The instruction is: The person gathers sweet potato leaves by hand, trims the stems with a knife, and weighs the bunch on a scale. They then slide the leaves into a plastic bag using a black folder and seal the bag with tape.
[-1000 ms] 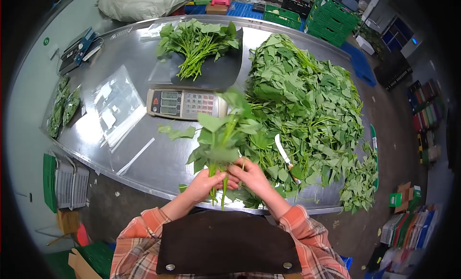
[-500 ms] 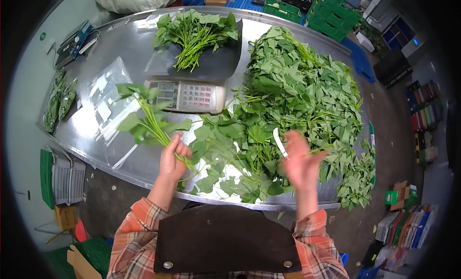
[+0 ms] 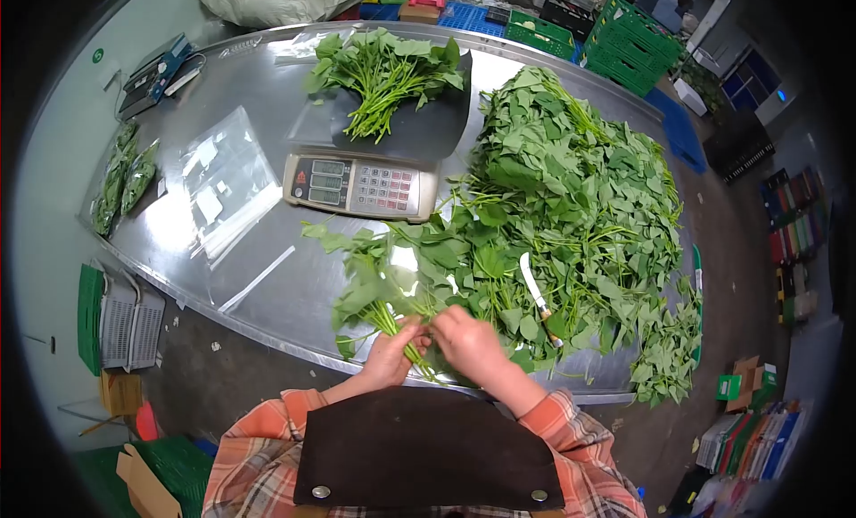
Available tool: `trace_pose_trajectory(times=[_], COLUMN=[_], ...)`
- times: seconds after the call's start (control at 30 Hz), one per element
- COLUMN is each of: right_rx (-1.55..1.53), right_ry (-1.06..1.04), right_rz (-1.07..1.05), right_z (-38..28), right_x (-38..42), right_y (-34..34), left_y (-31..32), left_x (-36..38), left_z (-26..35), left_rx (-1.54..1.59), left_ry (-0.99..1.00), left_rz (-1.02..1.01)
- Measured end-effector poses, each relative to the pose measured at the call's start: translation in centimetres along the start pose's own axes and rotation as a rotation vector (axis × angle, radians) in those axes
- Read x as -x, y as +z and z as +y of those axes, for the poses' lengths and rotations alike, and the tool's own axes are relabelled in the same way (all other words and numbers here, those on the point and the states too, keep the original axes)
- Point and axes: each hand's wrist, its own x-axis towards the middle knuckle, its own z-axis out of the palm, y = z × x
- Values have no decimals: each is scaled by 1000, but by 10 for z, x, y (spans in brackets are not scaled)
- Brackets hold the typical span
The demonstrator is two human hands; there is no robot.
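My left hand (image 3: 392,356) is closed round the stems of a small bunch of leafy greens (image 3: 379,308), close to the table's near edge. The leaves point away from me and the cut stem ends stick out below the fist. Right beside it, my right hand (image 3: 468,341) has its fingers pinched together at the bunch; what they grip is hidden. A knife (image 3: 533,284) with a pale curved blade and wooden handle lies on the loose greens to the right. The large pile of leafy greens (image 3: 571,179) spreads across the right half of the table.
A digital scale (image 3: 361,186) carries a bundle of greens (image 3: 388,77) on its dark pan. Clear plastic bags (image 3: 227,184) lie on the metal table (image 3: 267,295). Packed greens (image 3: 116,179) and another device (image 3: 156,77) sit at the left. Green crates (image 3: 629,45) are stacked beyond.
My left hand brought the bunch down and to the right. My right hand left the knife's side and moved left to the bunch; the knife now rests on the greens.
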Motion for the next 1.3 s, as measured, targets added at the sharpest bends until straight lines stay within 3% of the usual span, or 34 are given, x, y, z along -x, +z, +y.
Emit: trace_pose_trajectory(times=[0.03, 0.13, 0.17, 0.27, 0.3, 0.4, 0.43, 0.53, 0.63, 0.73, 0.77, 0.87, 0.9, 1.0, 1.03, 1.13, 1.17, 1.23, 1.27, 1.3], right_rx=[-9, -118, -170, -557, -687, -1202, -1128, -709, -943, -1013, -1187, -999, -766, -601, -795, -780, -893, -1098, -1008, -1128], right_ry=[-30, -161, -213, -255, -167, 558, 566, 319, 568, 700, 570, 285, 91, -107, -130, -349, -150, 594, 719, 712], right_rz=[-26, -67, -76, -12, -54, 18, 74, 165, -123, -129, -8, 146, 220, 211, 194, -26, 61, -40, -22, 7], right_z=[-10, -21, -22, -40, -44, -39, -26, -12, -12, -7, -7, -18, -21, -30, -16, -36, -37, -30, -31, -19], right_x=[1, 7, 8, 5, 10, 6, 2, -14, -29, -22, -18, -8, -8, -2, 15, 12, 19, 19, 3, -2], right_y=[-1, 5, 6, -12, -16, -19, -12, -9, -13, -7, -6, -9, -7, -23, -6, -35, -28, -15, -25, -10], left_y=[6, 28, 31, 33, 22, 19, 22, 31, 41, 33, 32, 32, 30, 28, 21, 3, 7, 9, 11, 13], left_x=[-3, -2, 0, 0, -9, -1, 6, 15, 21, 19, 16, 6, -3, -14, -23, -40, -33, -21, -16, -11], left_z=[4, 25, 34, 56, 59, 75, 78, 74, 63, 55, 54, 61, 65, 77, 77, 90, 98, 106, 106, 105], left_rx=[71, -20, -68, -74, -64, -131, -182, -424, -486, -419, -339, -153, -108, -19, -2, 115, 126, 112, 84, 54], left_ry=[60, 75, 138, 198, 242, 233, 215, 162, 88, 54, 64, 140, 171, 226, 255, 286, 269, 228, 217, 207], left_rz=[-51, 160, 109, 159, 159, 11, -41, -146, -251, -237, -189, -13, 27, 80, 103, 81, 35, -35, -74, -113])
